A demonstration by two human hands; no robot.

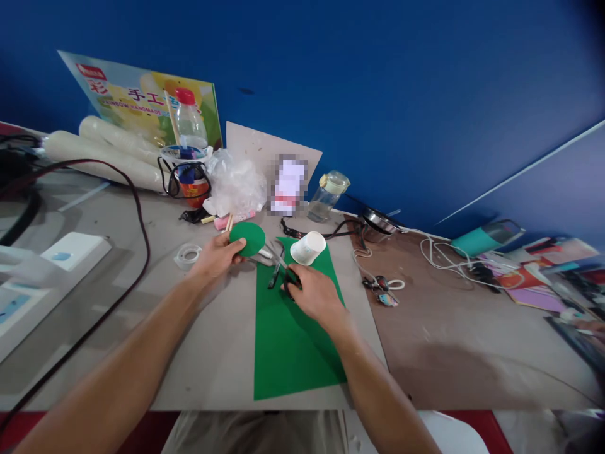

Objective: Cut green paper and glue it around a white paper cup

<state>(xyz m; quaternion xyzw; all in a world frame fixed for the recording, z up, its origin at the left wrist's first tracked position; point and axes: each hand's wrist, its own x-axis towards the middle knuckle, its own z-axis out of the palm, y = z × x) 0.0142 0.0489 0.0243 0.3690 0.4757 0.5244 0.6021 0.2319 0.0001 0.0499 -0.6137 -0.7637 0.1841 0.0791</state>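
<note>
A round green paper disc (248, 239) is pinched between the thumb and fingers of my left hand (218, 255). My right hand (312, 291) is closed around the black handles of a pair of scissors (289, 275), whose blades point up and left towards the disc. Beneath my right hand a green sheet (295, 353) lies on the grey table, reaching close to its front edge. A white paper cup (308, 248) lies tipped on the sheet's far part, and a dark cutter-like tool (275, 276) is just left of the scissors.
A clear tape roll (189, 253) lies left of my left hand. Behind are a plastic bag (234, 183), a phone (288, 185), a glass bottle (328, 196) and a red-capped bottle (190, 121). Keys (384, 291) and white cables lie right; a dark cable (137, 208) crosses the left side.
</note>
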